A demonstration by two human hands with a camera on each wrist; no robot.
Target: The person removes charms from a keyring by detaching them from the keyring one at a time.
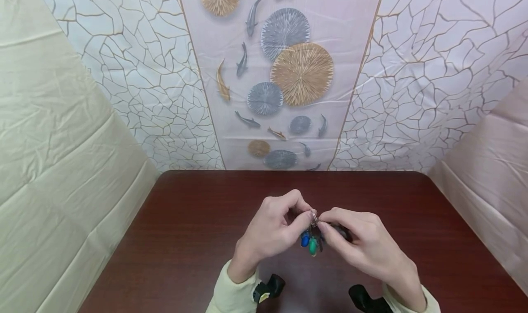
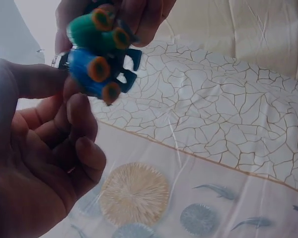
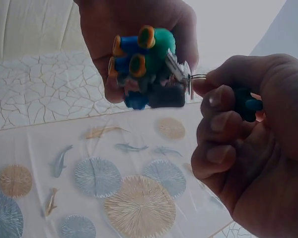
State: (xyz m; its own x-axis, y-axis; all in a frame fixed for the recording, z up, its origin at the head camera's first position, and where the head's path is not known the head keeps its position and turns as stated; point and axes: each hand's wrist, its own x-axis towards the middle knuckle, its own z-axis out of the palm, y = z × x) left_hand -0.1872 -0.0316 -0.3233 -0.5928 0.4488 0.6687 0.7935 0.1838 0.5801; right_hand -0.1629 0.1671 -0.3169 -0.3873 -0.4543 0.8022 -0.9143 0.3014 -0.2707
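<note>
Head view shows both your hands meeting above the dark brown table (image 1: 181, 244), just right of its middle. Your left hand (image 1: 268, 228) and your right hand (image 1: 369, 242) each pinch, thumb against finger, at the small metal rings (image 1: 314, 219) between them. A blue charm (image 1: 305, 238) and a green charm (image 1: 312, 246) hang side by side below the rings, close to your left thumb. From the right wrist, you can see the charms' orange-rimmed ends, a dark block (image 3: 166, 94) beside them, and a dark teal piece (image 3: 245, 105) tucked within your right hand's curled fingers. The left wrist view blurs the charms, so exactly what your left fingertips press is hard to tell there. Black wrist gear (image 1: 270, 288) sits at your pale sleeve (image 1: 237, 288). Beyond the table hangs a patterned backdrop (image 1: 231, 116), with pale cloth (image 1: 70, 166) to the left.
</note>
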